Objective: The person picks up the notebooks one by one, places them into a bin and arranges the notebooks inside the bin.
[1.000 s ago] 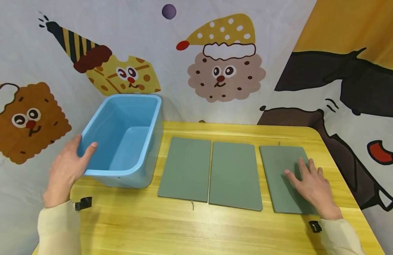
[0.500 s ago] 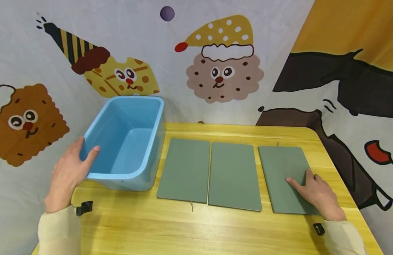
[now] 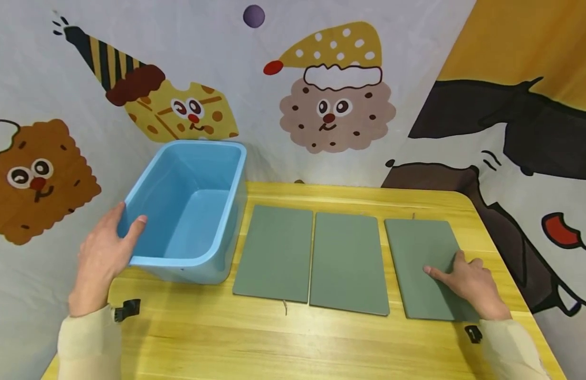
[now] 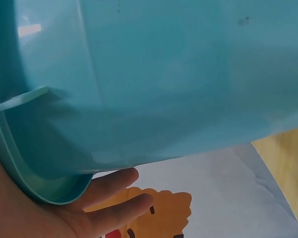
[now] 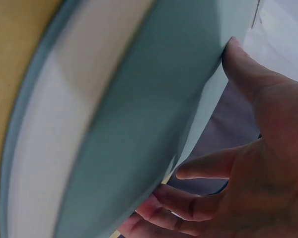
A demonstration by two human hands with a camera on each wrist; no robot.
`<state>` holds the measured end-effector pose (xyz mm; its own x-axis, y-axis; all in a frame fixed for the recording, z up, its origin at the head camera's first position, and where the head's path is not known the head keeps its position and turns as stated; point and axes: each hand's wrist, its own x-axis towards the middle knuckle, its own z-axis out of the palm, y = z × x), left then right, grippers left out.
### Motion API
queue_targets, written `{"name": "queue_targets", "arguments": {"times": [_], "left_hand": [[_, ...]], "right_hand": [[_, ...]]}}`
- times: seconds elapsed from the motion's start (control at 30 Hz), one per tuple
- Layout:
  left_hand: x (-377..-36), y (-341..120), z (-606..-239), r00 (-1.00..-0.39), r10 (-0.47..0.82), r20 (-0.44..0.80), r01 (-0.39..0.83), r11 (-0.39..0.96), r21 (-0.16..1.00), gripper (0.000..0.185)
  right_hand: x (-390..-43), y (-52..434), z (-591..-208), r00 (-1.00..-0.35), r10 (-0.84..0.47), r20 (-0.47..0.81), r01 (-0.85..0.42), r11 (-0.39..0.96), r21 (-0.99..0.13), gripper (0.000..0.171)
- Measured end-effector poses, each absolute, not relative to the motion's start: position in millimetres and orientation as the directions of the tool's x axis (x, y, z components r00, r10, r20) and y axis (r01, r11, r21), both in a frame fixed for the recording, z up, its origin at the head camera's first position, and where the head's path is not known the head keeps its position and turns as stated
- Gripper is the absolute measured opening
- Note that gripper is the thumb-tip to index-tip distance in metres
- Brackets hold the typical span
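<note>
A light blue plastic bin [image 3: 179,260] stands at the left of the yellow table [image 3: 274,343]. My left hand [image 3: 124,227] grips its near left rim, thumb inside and fingers outside; the left wrist view shows the fingers [image 4: 114,203] under the rim of the bin [image 4: 179,74]. Three flat green books lie side by side: left [image 3: 276,253], middle [image 3: 347,261], right [image 3: 418,248]. My right hand [image 3: 451,269] holds the right book at its right edge, thumb on the cover. In the right wrist view the fingers [image 5: 203,166] curl beneath that book [image 5: 154,99], whose white page edge shows.
A cartoon-printed cloth backdrop [image 3: 330,105] hangs close behind the table and bin. The table's right edge [image 3: 525,295] runs just beside my right hand. Small black clips sit at my left cuff [image 3: 126,310] and right cuff [image 3: 472,333].
My right hand has drawn back across the right book from lying flat on it and now clasps its right edge. My left hand keeps its hold on the bin, which shifted slightly.
</note>
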<state>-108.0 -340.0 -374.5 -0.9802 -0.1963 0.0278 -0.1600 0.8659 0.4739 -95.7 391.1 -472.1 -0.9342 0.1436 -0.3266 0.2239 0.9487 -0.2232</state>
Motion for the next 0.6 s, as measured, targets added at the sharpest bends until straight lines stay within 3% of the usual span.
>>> {"name": "queue_targets", "arguments": {"times": [0.27, 0.6], "left_hand": [[-107.5, -337.4, -373.5, -0.977, -0.212, 0.032, -0.172, 0.866, 0.469, 0.083], [-108.1, -338.0, -374.1, -0.98, -0.196, 0.029, -0.161, 0.873, 0.46, 0.083]], "right_hand": [[-99.3, 392.5, -466.0, -0.928, 0.146, -0.343, 0.244, 0.933, -0.263, 0.125], [-101.4, 395.5, -472.3, -0.908, 0.198, -0.369, 0.304, 0.918, -0.255, 0.137]]}}
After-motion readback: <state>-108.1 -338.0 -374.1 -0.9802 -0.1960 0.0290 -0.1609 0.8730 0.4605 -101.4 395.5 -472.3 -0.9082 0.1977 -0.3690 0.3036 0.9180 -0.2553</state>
